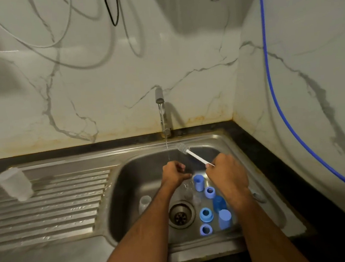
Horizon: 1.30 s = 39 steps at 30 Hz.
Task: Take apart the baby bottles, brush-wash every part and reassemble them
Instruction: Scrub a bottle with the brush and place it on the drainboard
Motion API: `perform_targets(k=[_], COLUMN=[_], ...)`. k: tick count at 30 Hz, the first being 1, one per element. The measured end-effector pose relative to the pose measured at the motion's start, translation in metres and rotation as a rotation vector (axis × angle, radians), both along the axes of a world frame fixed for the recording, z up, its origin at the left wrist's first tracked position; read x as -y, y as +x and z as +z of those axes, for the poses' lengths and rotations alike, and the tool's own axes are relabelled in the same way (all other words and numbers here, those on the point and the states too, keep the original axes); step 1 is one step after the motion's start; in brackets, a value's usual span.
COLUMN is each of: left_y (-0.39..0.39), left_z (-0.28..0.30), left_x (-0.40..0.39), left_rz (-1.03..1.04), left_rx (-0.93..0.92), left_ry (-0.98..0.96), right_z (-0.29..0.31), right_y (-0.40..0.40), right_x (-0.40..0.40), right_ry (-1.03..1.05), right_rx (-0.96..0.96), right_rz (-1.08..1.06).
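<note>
Gripping the white handle of a bottle brush (192, 154) in curled fingers, the right hand (225, 172) hovered over the sink (129, 175), bristles pointing up towards the running tap (159, 96). The left hand (176, 173) was held under the thin stream with fingers curled inward; whether it held anything could not be told. Blue caps and rings (206, 214) lay on the basin floor beside the drain (181, 214), a clear bottle (144, 202) stood to its left, and another clear bottle (15, 184) rested on the ridged drainboard.
</note>
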<state>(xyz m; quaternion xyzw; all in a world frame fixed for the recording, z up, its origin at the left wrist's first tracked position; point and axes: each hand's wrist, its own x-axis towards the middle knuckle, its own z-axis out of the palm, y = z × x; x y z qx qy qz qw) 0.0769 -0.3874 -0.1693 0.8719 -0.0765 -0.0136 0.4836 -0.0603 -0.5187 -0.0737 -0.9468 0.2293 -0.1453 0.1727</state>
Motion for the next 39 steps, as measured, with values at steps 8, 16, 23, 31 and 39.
perform_targets(k=[8,16,23,31,39], left_y=[0.042,0.047,0.048,0.050,0.047], left_z=[-0.033,-0.070,-0.079,-0.066,-0.025], left_x=[0.037,0.035,0.042,0.045,0.015], left_rz=[-0.112,-0.177,-0.164,-0.141,0.090], left_rx=[-0.055,-0.132,-0.111,-0.089,-0.032], left_ry=[0.331,0.594,0.619,0.479,0.205], right_z=[-0.012,-0.022,-0.023,-0.031,-0.035], right_y=[0.020,0.020,0.019,0.023,0.020], right_x=[0.018,0.019,0.023,0.031,0.027], right_ry=[0.023,0.002,-0.008,0.009,0.007], right_rx=[0.007,-0.042,-0.039,-0.031,-0.046], right_rz=[-0.016,-0.015,-0.020,-0.040,-0.036])
